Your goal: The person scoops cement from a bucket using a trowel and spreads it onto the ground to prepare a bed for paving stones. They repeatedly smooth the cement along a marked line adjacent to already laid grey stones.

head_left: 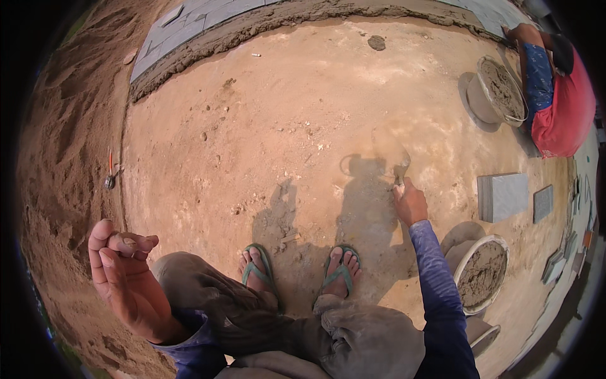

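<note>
My right hand is wrapped round the handle of a small trowel. Its blade points away from me, low over the sandy ground, with a curved mark just beyond it. Raised beside my left knee, my left hand has loosely bent fingers, and I see nothing in it. A bucket of wet mortar stands beside my right forearm. Both my feet, in green flip-flops, are on the ground between my hands.
Grey pavers edged by a mortar strip run along the far side. Another person crouches at far right by a second mortar bucket. Stacked grey slabs stand at right. An orange-handled tool lies by loose sand.
</note>
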{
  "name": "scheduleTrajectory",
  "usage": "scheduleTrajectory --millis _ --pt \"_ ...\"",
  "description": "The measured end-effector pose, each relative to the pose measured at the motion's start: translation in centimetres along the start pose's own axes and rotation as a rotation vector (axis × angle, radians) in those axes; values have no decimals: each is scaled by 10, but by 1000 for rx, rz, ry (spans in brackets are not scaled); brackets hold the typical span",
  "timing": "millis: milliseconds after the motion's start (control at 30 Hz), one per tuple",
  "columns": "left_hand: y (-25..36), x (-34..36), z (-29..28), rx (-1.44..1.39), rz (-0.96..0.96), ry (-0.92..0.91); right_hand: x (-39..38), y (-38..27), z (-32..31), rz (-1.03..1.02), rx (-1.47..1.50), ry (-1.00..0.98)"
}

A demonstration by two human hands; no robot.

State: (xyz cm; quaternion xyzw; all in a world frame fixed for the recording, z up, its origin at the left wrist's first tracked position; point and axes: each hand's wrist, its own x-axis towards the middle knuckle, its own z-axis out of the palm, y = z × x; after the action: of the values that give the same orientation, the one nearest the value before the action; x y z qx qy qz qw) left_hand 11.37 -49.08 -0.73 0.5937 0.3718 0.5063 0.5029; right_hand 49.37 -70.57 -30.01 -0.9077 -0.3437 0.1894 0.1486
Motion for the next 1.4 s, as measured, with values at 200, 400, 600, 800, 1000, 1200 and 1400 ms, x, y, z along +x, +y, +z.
scheduleTrajectory --millis 200,400,600,800,1000,1200,1400 --pt "0 -4 11 -49 0 -63 -105 -108 78 -247 -83 -409" --pt "3 -6 -6 7 8 -3 -32 -68 -6 -180 -85 0" --pt "-6 -3 -13 38 -35 43 175 126 -100 198 -154 416" --pt "-4 0 -13 90 -37 106 206 52 -50 -13 -120 44" --pt "-9 2 24 15 -63 -12 103 -89 15 -290 -102 -202" --pt "6 -8 20 44 -33 30 7 -137 19 -576 -217 -452" --pt "33 -29 -23 158 45 258 136 -99 -37 -271 -255 2"
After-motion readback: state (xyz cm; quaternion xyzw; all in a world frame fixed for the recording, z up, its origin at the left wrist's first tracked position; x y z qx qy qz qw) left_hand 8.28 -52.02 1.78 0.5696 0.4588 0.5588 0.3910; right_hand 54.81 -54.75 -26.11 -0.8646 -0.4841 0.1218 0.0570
